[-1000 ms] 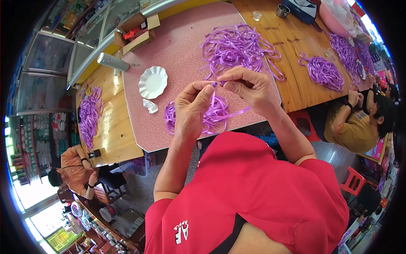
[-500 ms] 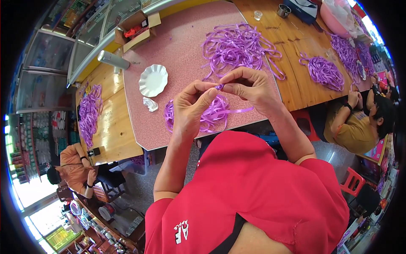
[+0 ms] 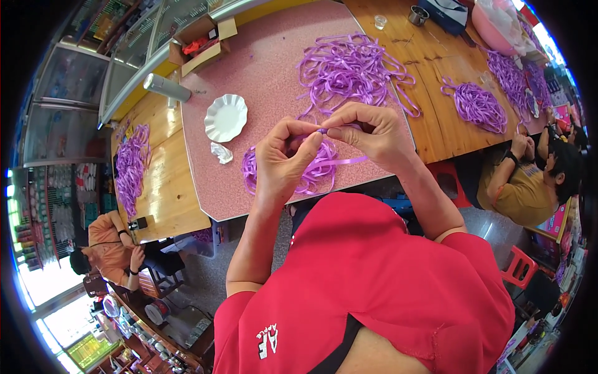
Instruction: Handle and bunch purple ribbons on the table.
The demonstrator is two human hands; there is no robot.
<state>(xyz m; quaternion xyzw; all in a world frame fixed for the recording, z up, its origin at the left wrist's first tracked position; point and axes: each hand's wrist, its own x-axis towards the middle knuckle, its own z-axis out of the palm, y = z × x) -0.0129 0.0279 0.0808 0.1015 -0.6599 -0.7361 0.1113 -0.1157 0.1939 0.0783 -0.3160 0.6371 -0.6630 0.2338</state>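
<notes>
Between my two hands a small twisted bit of purple ribbon (image 3: pixel 322 131) is pinched, above the near part of the pink tabletop. My left hand (image 3: pixel 283 149) grips its left side with thumb and forefinger. From the right, my right hand (image 3: pixel 370 134) pinches the other side, close against the left fingertips. Below and partly behind my left hand lies a small heap of purple ribbon (image 3: pixel 317 171), with one strand running off to the right. Farther off, a larger tangle of purple ribbon (image 3: pixel 349 68) is spread on the table.
Left of my hands are a white scalloped plate (image 3: pixel 225 118) and a crumpled white wrapper (image 3: pixel 221 153). A grey cylinder (image 3: pixel 167 87) and an open cardboard box (image 3: pixel 205 47) stand farther back. People sit at left (image 3: pixel 109 249) and right (image 3: pixel 526 184), near more ribbon piles (image 3: pixel 478 107).
Both hands stay nearly in place, with my right fingers shifting slightly downward around the ribbon. The loose strand's end has drawn a little to the left.
</notes>
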